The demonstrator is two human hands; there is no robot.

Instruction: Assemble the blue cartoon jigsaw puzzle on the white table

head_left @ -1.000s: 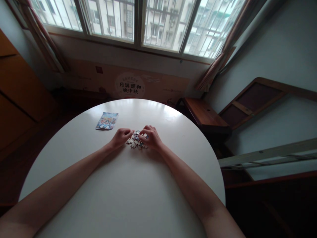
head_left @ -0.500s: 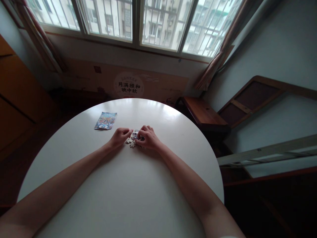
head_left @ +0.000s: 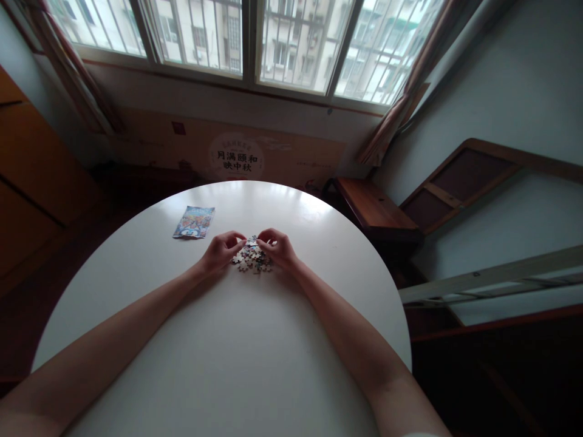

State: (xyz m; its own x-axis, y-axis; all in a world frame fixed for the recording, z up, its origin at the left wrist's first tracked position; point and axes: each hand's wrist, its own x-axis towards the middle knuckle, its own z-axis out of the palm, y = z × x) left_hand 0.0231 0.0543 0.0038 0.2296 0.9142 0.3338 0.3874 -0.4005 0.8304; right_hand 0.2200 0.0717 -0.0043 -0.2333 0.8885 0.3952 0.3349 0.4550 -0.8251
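A small heap of jigsaw pieces lies near the middle of a round white table. My left hand and my right hand are raised just over the heap, fingertips meeting. Both hands pinch small jigsaw pieces between thumb and fingers, held together above the pile. The fingers of both hands are curled and closed.
A colourful printed packet lies flat on the table to the far left of the heap. Beyond the table stand a cardboard panel with printed characters, a barred window, curtains, and dark wooden furniture at the right.
My right hand has lifted off the heap, uncovering more pieces. Both hands have come together over the pile with pieces pinched between the fingertips.
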